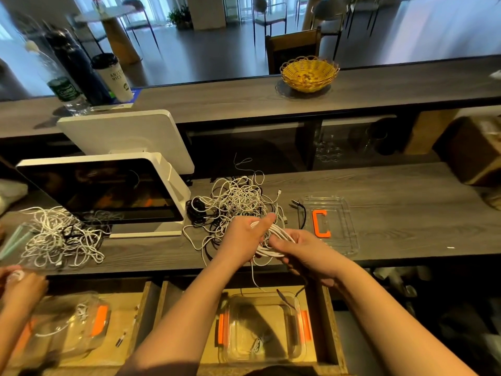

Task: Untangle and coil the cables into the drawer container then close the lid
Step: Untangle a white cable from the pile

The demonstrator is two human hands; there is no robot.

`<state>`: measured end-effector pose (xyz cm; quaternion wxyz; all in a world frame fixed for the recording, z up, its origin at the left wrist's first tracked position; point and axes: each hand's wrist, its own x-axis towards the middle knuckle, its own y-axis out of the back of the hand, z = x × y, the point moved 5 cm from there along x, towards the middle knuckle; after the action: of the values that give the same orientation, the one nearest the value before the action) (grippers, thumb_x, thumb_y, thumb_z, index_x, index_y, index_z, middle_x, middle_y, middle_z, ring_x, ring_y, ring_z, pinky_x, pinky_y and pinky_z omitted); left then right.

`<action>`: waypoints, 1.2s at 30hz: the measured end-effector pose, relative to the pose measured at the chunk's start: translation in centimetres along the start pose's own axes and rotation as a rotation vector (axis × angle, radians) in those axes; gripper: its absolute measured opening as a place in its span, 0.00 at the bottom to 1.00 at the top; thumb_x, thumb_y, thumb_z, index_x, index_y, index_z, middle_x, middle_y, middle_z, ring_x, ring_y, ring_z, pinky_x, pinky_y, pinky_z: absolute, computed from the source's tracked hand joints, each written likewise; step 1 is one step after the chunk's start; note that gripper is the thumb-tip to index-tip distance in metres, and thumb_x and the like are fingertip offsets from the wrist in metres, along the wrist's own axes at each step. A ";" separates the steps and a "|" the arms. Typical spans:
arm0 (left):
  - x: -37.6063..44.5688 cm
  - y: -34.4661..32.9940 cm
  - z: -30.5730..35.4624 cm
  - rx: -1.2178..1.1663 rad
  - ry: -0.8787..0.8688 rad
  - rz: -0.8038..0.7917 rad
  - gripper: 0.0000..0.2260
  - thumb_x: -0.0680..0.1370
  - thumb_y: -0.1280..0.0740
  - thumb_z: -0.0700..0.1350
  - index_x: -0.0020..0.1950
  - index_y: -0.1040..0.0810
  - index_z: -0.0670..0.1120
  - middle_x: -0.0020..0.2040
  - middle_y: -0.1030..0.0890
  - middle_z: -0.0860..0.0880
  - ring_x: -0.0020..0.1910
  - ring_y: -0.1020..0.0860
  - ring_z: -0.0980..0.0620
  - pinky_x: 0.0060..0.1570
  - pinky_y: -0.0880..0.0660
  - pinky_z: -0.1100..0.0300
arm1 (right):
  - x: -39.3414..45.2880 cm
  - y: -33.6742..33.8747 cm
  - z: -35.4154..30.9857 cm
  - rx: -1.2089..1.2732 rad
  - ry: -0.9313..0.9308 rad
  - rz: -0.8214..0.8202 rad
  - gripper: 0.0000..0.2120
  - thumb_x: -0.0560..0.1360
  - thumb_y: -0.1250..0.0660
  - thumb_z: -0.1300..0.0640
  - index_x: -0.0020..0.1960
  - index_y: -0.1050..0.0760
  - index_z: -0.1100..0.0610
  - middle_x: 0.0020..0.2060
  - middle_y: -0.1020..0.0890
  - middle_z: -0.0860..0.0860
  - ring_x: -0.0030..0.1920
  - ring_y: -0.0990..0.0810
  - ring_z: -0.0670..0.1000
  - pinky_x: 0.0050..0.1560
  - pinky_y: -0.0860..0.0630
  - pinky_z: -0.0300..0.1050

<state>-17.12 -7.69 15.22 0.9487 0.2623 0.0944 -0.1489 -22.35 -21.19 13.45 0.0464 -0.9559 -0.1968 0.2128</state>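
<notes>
2 hands (245,240) (306,252) are curled round 1 white cable coil (271,240), long axis left-right; open container (261,329) lies directly near-side below, right hand nearer.

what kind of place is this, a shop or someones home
Most likely a café or shop service counter, not a home. A point-of-sale terminal with a customer-facing screen sits on the counter, a takeaway cup stands on the raised ledge, and café-style tables and chairs fill the room behind.
</notes>
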 end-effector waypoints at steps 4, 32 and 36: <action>0.1 0.4 0.0 -0.114 0.005 0.081 0.24 0.80 0.37 0.61 0.30 0.31 0.48 0.22 0.33 0.56 0.20 0.36 0.55 0.22 0.37 0.64 | 0.5 2.0 -0.3 0.068 0.012 0.201 0.19 0.79 0.39 0.41 0.50 0.21 0.57 0.28 0.30 0.48 0.28 0.33 0.46 0.31 0.36 0.39; 1.5 2.5 -0.2 0.186 -0.118 0.231 0.29 0.84 0.44 0.58 0.30 0.23 0.43 0.25 0.27 0.48 0.25 0.27 0.50 0.31 0.29 0.55 | 1.2 -2.6 -6.8 -0.886 0.542 0.441 0.03 0.81 0.37 0.52 0.51 0.26 0.49 0.41 0.23 0.41 0.41 0.22 0.41 0.43 0.23 0.39; 1.1 1.6 0.3 -0.019 -0.023 0.016 0.25 0.85 0.43 0.55 0.29 0.30 0.46 0.23 0.32 0.53 0.22 0.35 0.55 0.26 0.36 0.60 | 1.7 -1.4 -7.2 -0.733 0.563 0.468 0.04 0.80 0.35 0.57 0.51 0.22 0.51 0.41 0.20 0.40 0.42 0.22 0.38 0.40 0.29 0.28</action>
<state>-15.51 -6.77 15.96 0.9533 0.2525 0.0830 -0.1433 -18.44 -19.25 19.54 -0.2892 -0.9481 -0.0195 -0.1308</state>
